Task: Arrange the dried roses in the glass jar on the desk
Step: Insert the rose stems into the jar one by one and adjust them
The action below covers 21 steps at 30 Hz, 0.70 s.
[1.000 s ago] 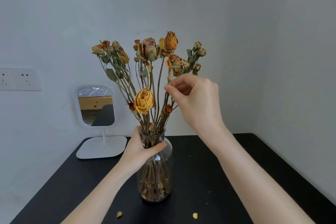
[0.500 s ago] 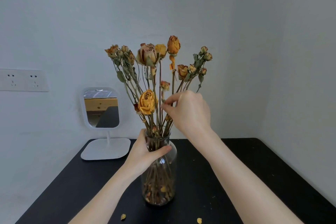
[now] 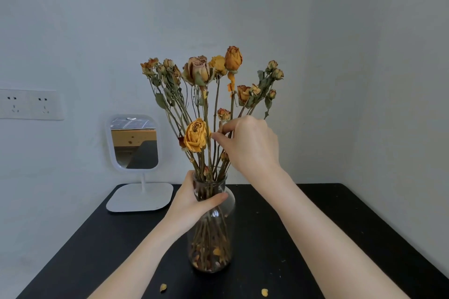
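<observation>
A clear glass jar (image 3: 211,247) stands in the middle of the black desk (image 3: 303,238), with dry stems and fallen petals at its bottom. A bunch of dried roses (image 3: 209,73) in yellow, orange and faded pink fans out above it. One low yellow rose (image 3: 195,135) hangs just left of centre. My left hand (image 3: 194,201) is wrapped around the jar's neck. My right hand (image 3: 250,145) is among the stems above the jar, thumb and fingertips pinched on a thin rose stem (image 3: 220,128) beside the yellow rose.
A white stand mirror (image 3: 134,143) sits at the desk's back left, its base near the jar. Two yellow petals (image 3: 163,287) (image 3: 264,292) lie on the desk in front. Walls close in behind and on the right; a socket plate (image 3: 29,104) is on the left wall.
My right hand has dropped from the upper blooms down to the middle of the stems, closer to the jar's mouth. The left hand has stayed on the jar's neck.
</observation>
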### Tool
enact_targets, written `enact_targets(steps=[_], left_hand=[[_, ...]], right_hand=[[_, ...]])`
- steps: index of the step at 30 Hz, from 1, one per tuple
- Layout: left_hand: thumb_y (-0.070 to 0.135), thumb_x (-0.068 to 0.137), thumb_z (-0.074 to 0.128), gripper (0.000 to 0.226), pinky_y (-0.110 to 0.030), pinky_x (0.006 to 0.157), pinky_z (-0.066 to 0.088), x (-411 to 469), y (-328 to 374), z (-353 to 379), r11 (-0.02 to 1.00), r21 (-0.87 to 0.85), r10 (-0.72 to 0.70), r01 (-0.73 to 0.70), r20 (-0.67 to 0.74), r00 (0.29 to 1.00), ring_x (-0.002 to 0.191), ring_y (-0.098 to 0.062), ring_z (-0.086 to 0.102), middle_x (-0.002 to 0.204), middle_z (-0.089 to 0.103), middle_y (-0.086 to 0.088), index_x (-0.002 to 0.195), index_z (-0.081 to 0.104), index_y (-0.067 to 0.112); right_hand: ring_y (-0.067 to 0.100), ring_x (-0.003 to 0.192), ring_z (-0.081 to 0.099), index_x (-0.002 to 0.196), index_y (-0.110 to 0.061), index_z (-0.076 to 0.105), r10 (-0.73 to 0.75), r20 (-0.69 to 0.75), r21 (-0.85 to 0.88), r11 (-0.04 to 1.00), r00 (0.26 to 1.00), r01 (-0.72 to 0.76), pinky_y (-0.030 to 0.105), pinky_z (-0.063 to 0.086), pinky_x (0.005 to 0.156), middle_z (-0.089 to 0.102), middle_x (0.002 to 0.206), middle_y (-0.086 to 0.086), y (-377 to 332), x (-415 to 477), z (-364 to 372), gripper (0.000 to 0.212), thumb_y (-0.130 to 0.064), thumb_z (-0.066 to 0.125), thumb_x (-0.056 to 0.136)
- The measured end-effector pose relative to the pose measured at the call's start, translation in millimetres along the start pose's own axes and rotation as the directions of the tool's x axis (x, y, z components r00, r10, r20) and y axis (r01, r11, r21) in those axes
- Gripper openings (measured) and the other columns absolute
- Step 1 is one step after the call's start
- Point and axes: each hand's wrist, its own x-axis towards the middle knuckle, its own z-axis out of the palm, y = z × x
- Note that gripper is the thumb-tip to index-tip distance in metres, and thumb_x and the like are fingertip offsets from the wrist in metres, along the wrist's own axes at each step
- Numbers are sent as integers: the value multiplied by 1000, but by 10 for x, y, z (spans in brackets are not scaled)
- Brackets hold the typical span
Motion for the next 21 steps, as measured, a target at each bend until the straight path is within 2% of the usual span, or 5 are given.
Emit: enact_targets(steps=[4,10,14,17,21], left_hand=[[57,52,73,76,-21,88,40,-6,-6,3,1000,-20,1,-1,2,1000,103,1,51,110,53,22,115,36,37],[59,50,72,78,-14,80,40,-23,22,-1,1000,-17,1,-1,1,1000,101,2,51,110,53,21,116,37,35],[58,52,71,78,-24,90,40,-31,46,-11,1000,14,-14,14,5,1000,104,-3,50,113,53,17,118,38,32],[58,53,70,79,-35,101,41,-38,54,-40,999,22,-25,25,25,999,112,-10,51,122,56,10,121,42,29],[58,53,70,90,-45,104,40,-41,55,-85,1000,15,-27,27,29,999,119,-16,51,128,57,5,131,43,21]], right_hand=[[21,71,65,91,-19,73,1,24,-81,997,1000,1,23,41,51,72,87,4,-22,34,7,24,-39,60,87],[22,74,64,99,-18,71,16,88,-154,988,996,-3,26,43,55,70,86,4,-35,65,25,28,-41,59,87],[22,75,65,100,-17,71,21,101,-159,987,995,-5,27,46,57,70,88,4,-46,94,-12,29,-41,60,86],[19,70,61,97,-19,71,4,57,-136,991,998,4,22,37,49,70,87,3,-39,46,-2,26,-39,57,89],[23,78,65,100,-19,70,-7,72,-153,988,997,18,25,41,56,70,91,3,-55,32,72,26,-38,55,91]])
